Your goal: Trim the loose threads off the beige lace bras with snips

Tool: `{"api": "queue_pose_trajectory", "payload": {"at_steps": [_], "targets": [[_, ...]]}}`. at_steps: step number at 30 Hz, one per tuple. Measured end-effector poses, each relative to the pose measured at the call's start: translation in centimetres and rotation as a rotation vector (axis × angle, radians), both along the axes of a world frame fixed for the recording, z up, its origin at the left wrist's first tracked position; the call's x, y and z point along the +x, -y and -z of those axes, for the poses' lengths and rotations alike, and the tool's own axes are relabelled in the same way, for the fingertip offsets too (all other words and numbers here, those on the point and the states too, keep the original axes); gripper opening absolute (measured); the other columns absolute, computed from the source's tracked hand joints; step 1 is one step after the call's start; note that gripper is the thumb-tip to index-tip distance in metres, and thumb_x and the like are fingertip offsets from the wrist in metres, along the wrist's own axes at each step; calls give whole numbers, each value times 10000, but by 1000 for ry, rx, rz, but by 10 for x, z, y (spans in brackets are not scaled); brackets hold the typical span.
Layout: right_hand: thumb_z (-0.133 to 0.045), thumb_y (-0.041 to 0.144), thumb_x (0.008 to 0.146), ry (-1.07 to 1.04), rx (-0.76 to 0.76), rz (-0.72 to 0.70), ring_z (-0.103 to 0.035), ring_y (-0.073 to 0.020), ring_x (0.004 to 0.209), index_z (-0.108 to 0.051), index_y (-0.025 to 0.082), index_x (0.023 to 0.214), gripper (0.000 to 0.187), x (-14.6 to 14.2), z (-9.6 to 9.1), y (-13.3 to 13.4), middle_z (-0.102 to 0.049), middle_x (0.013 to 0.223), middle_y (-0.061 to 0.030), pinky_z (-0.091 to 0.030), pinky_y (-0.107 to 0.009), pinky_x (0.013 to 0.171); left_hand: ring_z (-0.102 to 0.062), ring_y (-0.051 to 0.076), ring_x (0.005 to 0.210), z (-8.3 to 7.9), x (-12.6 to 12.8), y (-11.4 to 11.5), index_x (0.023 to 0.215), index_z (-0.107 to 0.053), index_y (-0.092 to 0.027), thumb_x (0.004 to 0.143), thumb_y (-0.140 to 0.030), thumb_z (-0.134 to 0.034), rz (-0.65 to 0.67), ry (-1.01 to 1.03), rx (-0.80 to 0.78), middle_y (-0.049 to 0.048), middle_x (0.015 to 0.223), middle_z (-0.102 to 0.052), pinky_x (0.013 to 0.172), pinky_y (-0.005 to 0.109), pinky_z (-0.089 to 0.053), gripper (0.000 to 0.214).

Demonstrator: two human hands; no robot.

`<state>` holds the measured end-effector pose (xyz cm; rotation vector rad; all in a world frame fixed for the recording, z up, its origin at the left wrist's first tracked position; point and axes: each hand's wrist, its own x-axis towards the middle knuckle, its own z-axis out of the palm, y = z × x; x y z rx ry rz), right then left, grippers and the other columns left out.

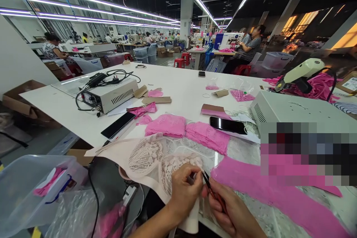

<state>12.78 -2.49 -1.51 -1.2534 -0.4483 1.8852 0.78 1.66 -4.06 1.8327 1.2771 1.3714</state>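
Along the near edge of the table (181, 93) lies a beige bra (145, 156); over that edge the left hand (184, 186) pinches something too small to tell, and the right hand (230, 202) grips scissors (212, 190). Farther across the table lie stacked pink fabric (165, 125) and a phone (228, 125).

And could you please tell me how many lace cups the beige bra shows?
2: the first lace cup is on the left of the bra, and the second lace cup is right of it, partly hidden by the left hand.
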Motion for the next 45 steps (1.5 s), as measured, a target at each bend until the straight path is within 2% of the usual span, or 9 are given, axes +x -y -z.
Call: {"api": "queue_pose_trajectory", "payload": {"at_steps": [7, 14, 19, 28, 34, 38, 40, 42, 45], "targets": [[-705, 614, 572, -50, 3, 46, -181, 38, 232, -584, 141, 636, 492, -5, 0, 1, -391, 383, 120, -94, -90, 229, -571, 99, 529, 2, 0, 1, 662, -602, -174, 752, -91, -548, -28, -66, 116, -18, 575, -615, 540, 199, -430, 134], [-708, 578, 593, -87, 18, 72, -187, 31, 228, -573, 148, 608, 451, -7, 3, 0, -387, 377, 120, -125, -88, 215, -594, 115, 571, 2, -1, -1, 705, -600, -178, 753, -66, -531, 12, -94, 218, -6, 595, -627, 568, 205, -453, 140], [-728, 517, 600, -171, -43, 40, -188, 32, 237, -586, 144, 608, 399, -4, 2, -3, -386, 383, 118, -125, -85, 216, -579, 109, 557, 2, -1, -2, 699, -593, -173, 745, -48, -517, 13, -70, 198, -9, 591, -619, 563, 206, -450, 153], [-696, 517, 645, -140, 6, 34, -174, 27, 246, -576, 144, 614, 392, -3, 6, -2, -369, 388, 117, -110, -93, 228, -584, 112, 565, 5, 0, -3, 715, -601, -179, 749, -52, -510, 20, -75, 192, -7, 595, -628, 569, 210, -459, 159], [-726, 503, 594, -144, -16, 59, -167, 28, 245, -567, 145, 588, 392, -6, 2, -4, -360, 371, 122, -96, -99, 233, -579, 110, 555, 3, 0, -3, 703, -607, -182, 737, -57, -508, 22, -81, 212, -7, 590, -628, 558, 207, -452, 163], [-711, 519, 606, -143, -8, 62, -158, 23, 246, -567, 151, 603, 395, -2, 6, -5, -357, 381, 124, -90, -108, 241, -575, 109, 563, 3, -1, -4, 688, -601, -181, 759, -94, -505, 15, -60, 137, -6, 602, -622, 560, 210, -448, 149], [-674, 562, 629, -95, 30, 91, -148, 14, 250, -570, 159, 630, 417, 2, 8, -6, -348, 389, 125, -88, -120, 248, -574, 112, 570, 4, -2, -4, 677, -605, -178, 761, -111, -512, 21, -36, 62, -5, 611, -620, 559, 211, -443, 142], [-642, 591, 653, 53, 133, 143, -148, 0, 270, -581, 161, 664, 433, 7, 8, -9, -348, 416, 122, -97, -140, 260, -563, 113, 567, 6, -2, -5, 670, -612, -172, 757, -123, -523, 38, -18, -6, -4, 611, -614, 555, 210, -433, 134], [-697, 491, 656, 422, 373, 190, -301, -45, 380, -616, 151, 700, 352, 11, 6, -14, -418, 500, 84, -247, -169, 344, -538, 110, 552, 9, -3, -6, 669, -624, -163, 756, -135, -537, 72, 12, -79, -1, 601, -604, 536, 203, -416, 127]]}}
